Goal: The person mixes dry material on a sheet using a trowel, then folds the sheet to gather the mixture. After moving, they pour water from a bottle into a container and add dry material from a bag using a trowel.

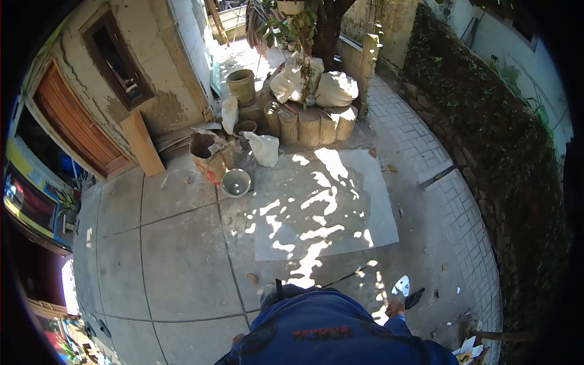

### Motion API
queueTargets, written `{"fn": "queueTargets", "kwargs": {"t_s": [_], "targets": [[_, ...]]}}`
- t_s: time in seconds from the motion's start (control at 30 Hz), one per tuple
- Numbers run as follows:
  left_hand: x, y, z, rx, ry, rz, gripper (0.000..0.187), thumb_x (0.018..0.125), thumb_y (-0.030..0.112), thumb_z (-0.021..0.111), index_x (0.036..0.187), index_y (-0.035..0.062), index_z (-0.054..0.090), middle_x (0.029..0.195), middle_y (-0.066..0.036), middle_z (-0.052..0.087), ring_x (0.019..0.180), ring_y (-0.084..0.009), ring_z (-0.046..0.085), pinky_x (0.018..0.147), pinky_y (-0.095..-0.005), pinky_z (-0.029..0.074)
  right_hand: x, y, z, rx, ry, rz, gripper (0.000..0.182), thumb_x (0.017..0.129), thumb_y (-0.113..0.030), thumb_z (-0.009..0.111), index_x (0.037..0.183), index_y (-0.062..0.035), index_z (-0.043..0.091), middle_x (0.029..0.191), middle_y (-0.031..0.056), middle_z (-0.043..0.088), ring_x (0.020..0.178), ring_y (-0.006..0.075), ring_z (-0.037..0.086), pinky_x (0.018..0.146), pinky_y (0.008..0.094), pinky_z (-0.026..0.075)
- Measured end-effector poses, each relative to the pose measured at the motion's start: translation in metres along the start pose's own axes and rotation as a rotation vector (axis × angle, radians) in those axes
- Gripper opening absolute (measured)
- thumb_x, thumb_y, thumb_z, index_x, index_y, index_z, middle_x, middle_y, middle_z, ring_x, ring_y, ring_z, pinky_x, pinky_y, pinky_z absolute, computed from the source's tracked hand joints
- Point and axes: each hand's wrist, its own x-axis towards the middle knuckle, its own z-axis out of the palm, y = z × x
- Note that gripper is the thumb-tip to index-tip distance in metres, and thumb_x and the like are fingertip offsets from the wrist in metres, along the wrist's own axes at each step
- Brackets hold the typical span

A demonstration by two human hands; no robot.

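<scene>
My right hand (396,306) is low at the right, beside my blue shirt (340,331). Its fingers are closed around what looks like a trowel (401,285), whose bright, pointed blade reaches forward over the paving. A dark, elongated object (415,298) shows just right of that hand. Of my left hand (238,338), only a small part appears at the left edge of the shirt, with its fingers hidden. Ahead of me a grey powdery layer (347,207) is spread on a pale sheet (384,228), dappled with sunlight.
A bucket (236,183) stands left of the sheet, near a torn paper sack (207,155) and a white bag (264,149). Behind are a log-edged planter (309,128), white sacks (336,89) and a larger bucket (241,87). A wooden board (143,144) leans on the wall.
</scene>
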Motion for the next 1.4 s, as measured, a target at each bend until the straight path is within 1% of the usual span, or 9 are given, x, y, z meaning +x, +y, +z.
{"fn": "queueTargets", "kwargs": {"t_s": [0.1,0.2,0.4,0.53,0.7,0.73,1.0,1.27,1.4], "targets": [[0.010,-0.029,-0.015,0.232,-0.039,0.116,0.039,0.084,0.029,0.059,0.114,0.0026,0.062,0.104,-0.017,0.065,0.097,-0.0305,0.064,0.072,-0.0442,0.056,-0.012,0.010,0.013,0.087,0.035,0.033,0.035,0.085,-0.031,0.064,0.067,-0.0096,0.043,0.053,0.0023,0.040,0.040,0.0140,0.040,0.035,0.0297,0.030],[0.089,-0.001,-0.062,-1.184,-0.002,-0.729,0.044,0.093,0.030,0.047,0.133,0.0127,0.048,0.111,-0.015,0.058,0.093,-0.0338,0.064,0.069,-0.0506,0.055,-0.027,0.027,0.043,0.139,-0.008,-0.053,0.033,0.084,-0.034,0.064,0.069,-0.0127,0.044,0.053,-0.0002,0.039,0.040,0.0125,0.038,0.035,0.0282,0.030],[0.140,0.005,-0.151,-1.215,0.093,-0.487,0.043,0.097,0.022,0.035,0.140,0.0181,0.039,0.130,-0.016,0.050,0.103,-0.0344,0.061,0.078,-0.0496,0.054,-0.053,0.040,0.110,0.208,-0.185,-0.081,0.026,0.085,-0.032,0.062,0.075,-0.0132,0.048,0.055,-0.0008,0.041,0.043,0.0118,0.042,0.038,0.0261,0.035],[0.135,-0.018,-0.146,-1.223,0.091,-0.530,0.043,0.098,0.023,0.035,0.140,0.0177,0.039,0.132,-0.017,0.050,0.104,-0.0355,0.061,0.078,-0.0513,0.053,-0.082,0.031,0.142,0.133,-0.253,-0.122,0.021,0.084,-0.029,0.061,0.078,-0.0109,0.051,0.059,0.0005,0.045,0.044,0.0119,0.046,0.038,0.0270,0.038],[0.087,-0.058,-0.092,-1.227,-0.032,-0.833,0.046,0.096,0.032,0.040,0.140,0.0163,0.040,0.129,-0.018,0.052,0.100,-0.0375,0.061,0.075,-0.0540,0.051,-0.109,0.024,0.149,0.046,-0.235,-0.136,0.025,0.087,-0.032,0.064,0.085,-0.0110,0.050,0.062,-0.0001,0.045,0.046,0.0111,0.046,0.039,0.0266,0.039],[0.067,-0.060,-0.084,-1.182,-0.018,-0.779,0.048,0.094,0.030,0.045,0.138,0.0119,0.043,0.126,-0.020,0.055,0.093,-0.0351,0.063,0.071,-0.0471,0.053,-0.112,0.025,0.145,0.030,-0.218,-0.158,0.026,0.086,-0.032,0.064,0.087,-0.0102,0.051,0.063,-0.0001,0.046,0.046,0.0111,0.047,0.039,0.0269,0.040],[0.004,-0.081,-0.072,-1.114,-0.112,-0.899,0.049,0.094,0.030,0.042,0.139,0.0118,0.042,0.127,-0.021,0.053,0.096,-0.0350,0.063,0.076,-0.0481,0.052,-0.114,0.034,0.107,-0.081,-0.080,-0.134,0.026,0.083,-0.031,0.067,0.084,-0.0108,0.051,0.062,-0.0003,0.048,0.045,0.0127,0.049,0.039,0.0298,0.043],[0.044,-0.079,-0.085,-1.144,-0.108,-0.909,0.049,0.095,0.031,0.039,0.140,0.0131,0.040,0.130,-0.020,0.051,0.103,-0.0347,0.061,0.082,-0.0513,0.051,-0.120,0.016,0.134,-0.191,-0.112,-0.171,0.030,0.085,-0.034,0.067,0.085,-0.0092,0.051,0.063,0.0005,0.048,0.046,0.0117,0.048,0.038,0.0289,0.041],[0.094,-0.055,-0.115,-1.183,-0.092,-0.718,0.048,0.096,0.030,0.039,0.140,0.0131,0.041,0.131,-0.019,0.050,0.106,-0.0345,0.059,0.084,-0.0507,0.051,-0.143,-0.009,0.182,-0.249,-0.205,-0.291,0.031,0.085,-0.034,0.067,0.088,-0.0071,0.053,0.063,0.0013,0.049,0.046,0.0117,0.049,0.038,0.0291,0.040]]}}
